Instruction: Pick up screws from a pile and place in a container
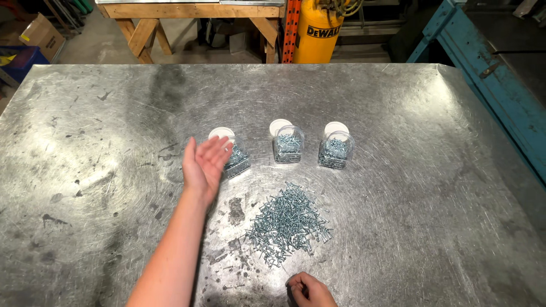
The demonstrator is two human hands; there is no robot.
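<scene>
My left hand is raised over the metal table, palm up, fingers spread, right beside the leftmost of three clear jars holding silvery screws. Nothing shows in its palm. The middle jar and right jar stand in a row further right, each with a white lid lying behind it. A loose pile of screws lies in front of the jars. My right hand is at the near edge with fingers curled closed, just below the pile; whether it holds screws is hidden.
A wooden workbench and a yellow tank stand beyond the table's far edge. A blue metal frame runs along the right side. A cardboard box sits at the far left.
</scene>
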